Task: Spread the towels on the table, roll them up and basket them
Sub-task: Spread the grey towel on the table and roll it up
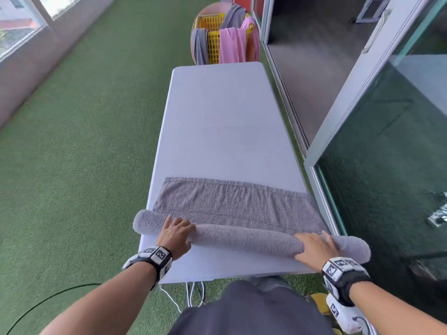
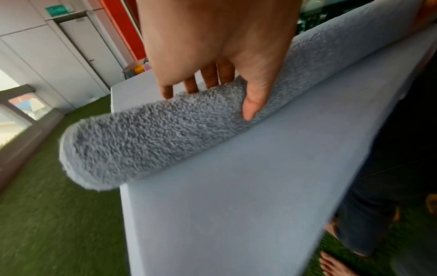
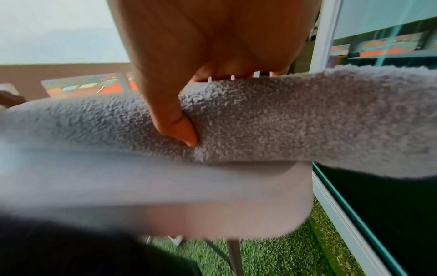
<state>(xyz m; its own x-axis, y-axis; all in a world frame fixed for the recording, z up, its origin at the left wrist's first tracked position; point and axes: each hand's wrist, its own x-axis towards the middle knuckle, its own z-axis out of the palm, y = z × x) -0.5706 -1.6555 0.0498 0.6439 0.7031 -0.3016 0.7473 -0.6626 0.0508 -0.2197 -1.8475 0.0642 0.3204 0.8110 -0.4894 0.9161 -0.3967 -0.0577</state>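
Hands (image 1: 244, 240) on grey towel roll (image 1: 242, 238); fingertips hidden behind.

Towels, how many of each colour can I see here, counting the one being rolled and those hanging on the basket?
Grey towels: 3, namely the half-rolled grey towel on the white table, and two draped over the yellow basket, one on its left side and one at the back.
Pink towels: 1, on the basket's front.
Total: 4 towels.
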